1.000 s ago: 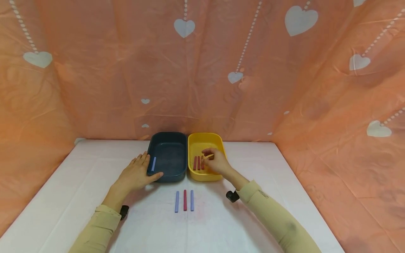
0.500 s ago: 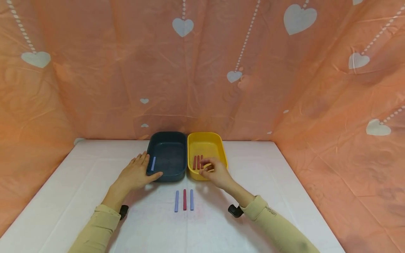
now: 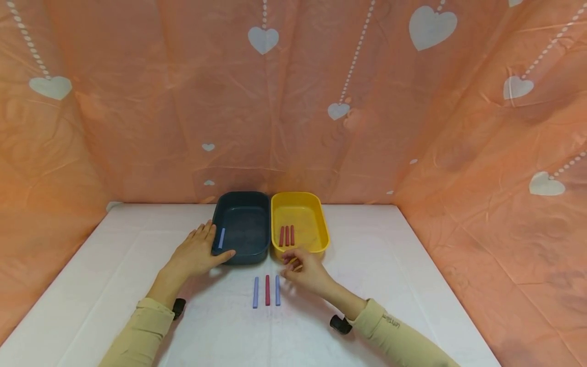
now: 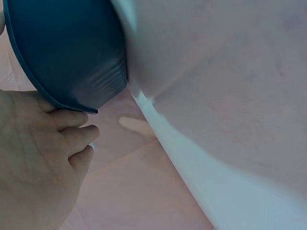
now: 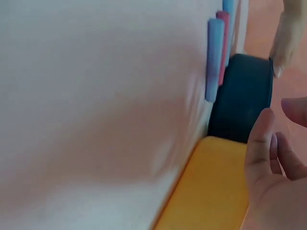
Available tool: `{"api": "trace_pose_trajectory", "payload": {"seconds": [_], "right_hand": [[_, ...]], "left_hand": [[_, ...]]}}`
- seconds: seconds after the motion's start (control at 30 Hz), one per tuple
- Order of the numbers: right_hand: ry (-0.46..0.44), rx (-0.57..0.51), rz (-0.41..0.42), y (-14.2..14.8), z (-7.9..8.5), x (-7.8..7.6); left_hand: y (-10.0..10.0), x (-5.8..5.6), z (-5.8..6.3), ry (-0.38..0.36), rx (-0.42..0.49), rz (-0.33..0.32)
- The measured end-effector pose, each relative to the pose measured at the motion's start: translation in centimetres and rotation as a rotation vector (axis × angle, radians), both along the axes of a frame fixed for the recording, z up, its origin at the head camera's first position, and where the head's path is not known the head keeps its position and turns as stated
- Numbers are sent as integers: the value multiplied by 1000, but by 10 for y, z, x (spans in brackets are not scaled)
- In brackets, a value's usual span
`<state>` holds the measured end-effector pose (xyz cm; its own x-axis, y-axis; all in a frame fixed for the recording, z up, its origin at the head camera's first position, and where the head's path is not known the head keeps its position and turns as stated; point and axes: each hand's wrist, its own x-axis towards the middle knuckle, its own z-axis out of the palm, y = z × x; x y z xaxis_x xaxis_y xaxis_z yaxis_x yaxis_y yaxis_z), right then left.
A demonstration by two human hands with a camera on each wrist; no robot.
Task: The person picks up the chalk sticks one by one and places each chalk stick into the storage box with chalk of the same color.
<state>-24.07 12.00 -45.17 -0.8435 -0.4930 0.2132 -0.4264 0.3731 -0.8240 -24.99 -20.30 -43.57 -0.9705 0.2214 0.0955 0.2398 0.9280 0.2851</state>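
Note:
My left hand lies along the left side of the dark blue tray, fingers extended and thumb at its near rim. One blue chalk stick lies inside that tray. The yellow tray beside it holds three red chalk sticks. On the white cloth in front lie a blue chalk, a red chalk and another blue chalk, side by side. Just right of this row, near the yellow tray's front, my right hand hovers with loosely bent fingers and holds nothing; its thumb and fingertips are apart in the right wrist view.
The white-covered table ends at the back against an orange curtain with pale hearts. Both trays stand side by side near that back edge. Curtain also hangs at the left and right.
My right hand has come out of the yellow tray, back toward me and slightly left, to beside the chalk row. The left hand stays on the dark blue tray.

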Motion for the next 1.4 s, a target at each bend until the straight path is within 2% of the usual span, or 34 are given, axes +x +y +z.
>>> {"api": "trace_pose_trajectory", "payload": {"seconds": [0.17,0.3,0.47,0.6,0.9,1.2,1.4], "right_hand": [[-23,48,40,-5,-6,4],[-40,126,60,-7,-9,5],[-51,266,52,-10,-9,5],[-65,329,49,-10,-9,4],[-36,387,43,-12,-14,1],[-31,422,35,-14,-11,1],[-42,405,32,-15,-11,1]], "left_hand": [[0,0,0,-2,4,3],[0,0,0,-1,6,1],[2,1,1,0,8,-1],[2,1,0,4,8,-1],[1,1,-1,9,0,2],[2,2,1,4,3,2],[2,2,1,5,1,2]]}}
